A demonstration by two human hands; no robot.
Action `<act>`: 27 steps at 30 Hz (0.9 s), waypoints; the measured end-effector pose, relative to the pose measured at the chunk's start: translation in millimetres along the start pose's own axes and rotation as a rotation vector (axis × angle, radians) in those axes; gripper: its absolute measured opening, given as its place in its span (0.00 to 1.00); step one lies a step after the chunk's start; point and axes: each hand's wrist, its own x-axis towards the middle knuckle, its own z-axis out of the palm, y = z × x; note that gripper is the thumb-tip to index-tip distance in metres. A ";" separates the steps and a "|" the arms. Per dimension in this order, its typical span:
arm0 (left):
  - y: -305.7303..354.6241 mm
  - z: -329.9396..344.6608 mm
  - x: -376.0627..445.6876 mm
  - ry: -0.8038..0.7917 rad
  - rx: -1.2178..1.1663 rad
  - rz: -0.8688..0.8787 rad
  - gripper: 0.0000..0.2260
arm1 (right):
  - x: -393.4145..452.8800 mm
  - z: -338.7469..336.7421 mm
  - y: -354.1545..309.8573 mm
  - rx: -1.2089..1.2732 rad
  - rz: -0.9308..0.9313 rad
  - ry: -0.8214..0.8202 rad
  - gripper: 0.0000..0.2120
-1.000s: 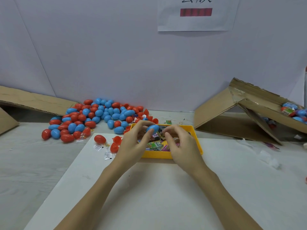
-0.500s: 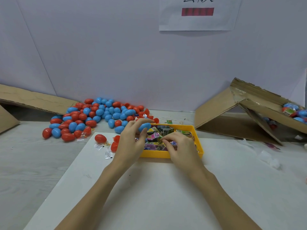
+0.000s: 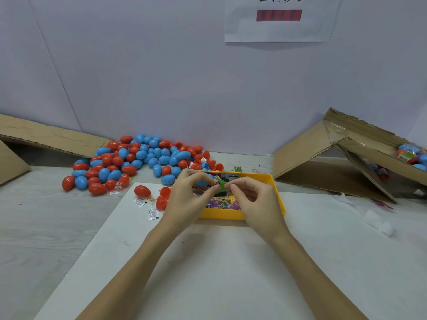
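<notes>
My two forearms come up over the white sheet (image 3: 221, 278) that lies on the grey table (image 3: 46, 232). At its far edge my hands meet, nearly touching. My left hand (image 3: 187, 200) has its fingers curled, thumb and forefinger tips closed on a small green piece (image 3: 222, 185). My right hand (image 3: 256, 202) is curled too, and its thumb and forefinger grip the same green piece from the other side. So the piece sits pinched between both hands, held just above the yellow tray (image 3: 221, 214). A bit of blue shell (image 3: 203, 183) shows behind my left fingers; I cannot tell whether I hold it or it lies in the tray.

The tray rests on the far edge of the sheet, with bright printed packets (image 3: 223, 202) in it below my fingers. Left of my left hand lie two red shell halves (image 3: 161, 202), a whole red egg (image 3: 142, 191) and two little white sachets (image 3: 152, 214) on the sheet.

Farther back on the table is a loose pile of red and blue eggs (image 3: 138, 160), spread up to the wall. A flattened cardboard flap (image 3: 46, 139) leans at the far left. At the far right a tilted cardboard box (image 3: 323, 155) holds more eggs in its open end. On the wall (image 3: 161, 77) above hangs a white paper sign (image 3: 279, 28) with a red bar.
</notes>
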 end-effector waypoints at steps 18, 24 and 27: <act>10.0 2.5 -6.7 -0.244 -0.241 -0.064 0.06 | 5.0 -4.2 -7.5 0.674 0.450 0.020 0.14; 11.0 -1.5 -5.1 -0.325 -0.211 0.013 0.07 | 9.7 -16.4 -3.1 0.485 0.378 0.094 0.08; 11.0 -1.4 -5.3 -0.279 -0.239 -0.032 0.10 | 7.6 -21.7 0.3 0.119 0.230 0.086 0.02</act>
